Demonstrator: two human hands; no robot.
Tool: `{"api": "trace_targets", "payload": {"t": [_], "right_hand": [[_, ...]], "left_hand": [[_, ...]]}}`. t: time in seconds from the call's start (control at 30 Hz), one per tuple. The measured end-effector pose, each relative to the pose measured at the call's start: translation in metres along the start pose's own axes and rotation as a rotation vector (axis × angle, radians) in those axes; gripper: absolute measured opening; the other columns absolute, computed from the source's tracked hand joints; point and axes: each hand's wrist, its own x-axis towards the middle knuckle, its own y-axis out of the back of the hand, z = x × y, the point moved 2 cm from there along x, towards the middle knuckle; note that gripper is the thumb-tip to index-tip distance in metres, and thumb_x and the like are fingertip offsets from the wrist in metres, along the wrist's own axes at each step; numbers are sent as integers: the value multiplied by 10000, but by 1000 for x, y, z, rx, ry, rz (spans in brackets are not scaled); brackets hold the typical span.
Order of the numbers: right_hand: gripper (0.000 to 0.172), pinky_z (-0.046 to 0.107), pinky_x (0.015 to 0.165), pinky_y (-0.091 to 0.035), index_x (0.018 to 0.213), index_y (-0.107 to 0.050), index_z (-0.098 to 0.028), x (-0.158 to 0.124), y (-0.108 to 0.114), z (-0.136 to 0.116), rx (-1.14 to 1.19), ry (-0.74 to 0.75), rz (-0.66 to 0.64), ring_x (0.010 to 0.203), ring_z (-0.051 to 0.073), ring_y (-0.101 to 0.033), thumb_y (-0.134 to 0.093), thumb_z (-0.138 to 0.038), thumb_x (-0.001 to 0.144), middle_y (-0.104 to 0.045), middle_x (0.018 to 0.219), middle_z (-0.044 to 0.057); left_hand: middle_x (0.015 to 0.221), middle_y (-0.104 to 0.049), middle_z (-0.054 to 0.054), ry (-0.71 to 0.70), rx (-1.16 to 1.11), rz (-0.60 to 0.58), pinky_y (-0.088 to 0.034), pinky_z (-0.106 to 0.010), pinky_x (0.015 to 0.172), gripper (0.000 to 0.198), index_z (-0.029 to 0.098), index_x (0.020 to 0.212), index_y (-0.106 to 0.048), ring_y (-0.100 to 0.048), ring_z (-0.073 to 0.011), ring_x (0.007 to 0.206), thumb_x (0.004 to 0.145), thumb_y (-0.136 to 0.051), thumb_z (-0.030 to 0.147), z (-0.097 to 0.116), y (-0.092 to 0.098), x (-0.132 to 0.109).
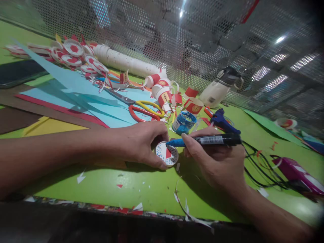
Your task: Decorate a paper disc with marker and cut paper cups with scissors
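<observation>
My left hand (144,143) grips a small round paper disc (173,158) by its rim, thumb in front and fingers behind. The disc is white with blue dots, dark lines and a red wedge. My right hand (215,155) is closed around a black marker (215,139) whose front end is coated in blue. The marker's tip touches or hovers just over the disc's upper face; I cannot tell which. Just behind the disc stands an open jar of blue paint (184,123), its rim smeared. Scissors (144,109) with red and yellow handles lie behind my left hand.
Blue paper sheets (65,91) cover the left side, near a phone (20,71). Cut red-and-white paper cups (162,91) and a white tube (121,60) lie along the mesh. A kettle (219,87), blue glue gun (224,121), black cable (263,182) and purple tool (298,173) stand right.
</observation>
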Motion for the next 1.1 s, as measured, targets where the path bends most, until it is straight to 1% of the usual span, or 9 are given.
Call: {"api": "trace_targets", "payload": {"t": [0.23,0.33,0.43,0.57,0.73,0.97,1.1], "right_hand": [[80,254,490,-505,757,-661,-198,0,-2,3,26,-23,-31,508,122,-604,-728,-231,786,-653,608,-22],[91,229,464,-498,739,-651,-197,0,-4,2,69,-41,-19,481,108,-590,-731,-216,778,-641,582,-31],[105,201,435,-485,716,-640,-196,0,-5,0,102,-91,6,463,94,-574,-728,-200,773,-623,563,-39],[106,195,437,-494,697,-643,-200,1,-6,-4,62,-120,20,460,91,-572,-722,-198,768,-621,554,-40],[140,186,384,-461,670,-623,-200,0,-6,-6,43,-153,29,403,87,-553,-716,-200,775,-604,495,-51],[133,203,419,-470,686,-620,-195,-2,-7,-1,95,-159,10,448,100,-575,-726,-217,764,-613,541,-37],[153,225,436,-473,671,-626,-186,1,-4,-2,68,-141,55,444,104,-569,-709,-251,782,-604,534,-31]], "left_hand": [[849,-570,16,-9,7,0,-371,-228,563,402,177,958,-566,-524,-143,730,669,-750,388,1,0,-1],[842,-566,15,9,14,-7,-370,-227,556,404,173,961,-563,-519,-142,725,667,-754,376,1,0,-1],[836,-566,15,7,6,2,-368,-228,554,401,171,956,-560,-520,-142,721,667,-754,371,1,-1,0],[806,-543,25,-5,6,10,-364,-225,546,400,174,936,-548,-505,-133,703,660,-758,373,1,0,0],[792,-508,34,-18,42,12,-342,-219,524,408,182,918,-538,-465,-118,678,651,-762,394,0,1,-1],[781,-518,34,-4,17,10,-363,-224,529,384,176,904,-537,-483,-121,675,660,-747,384,1,0,-1],[798,-518,36,-13,33,17,-363,-226,530,407,184,915,-536,-483,-122,684,652,-754,405,0,0,-1]]}}
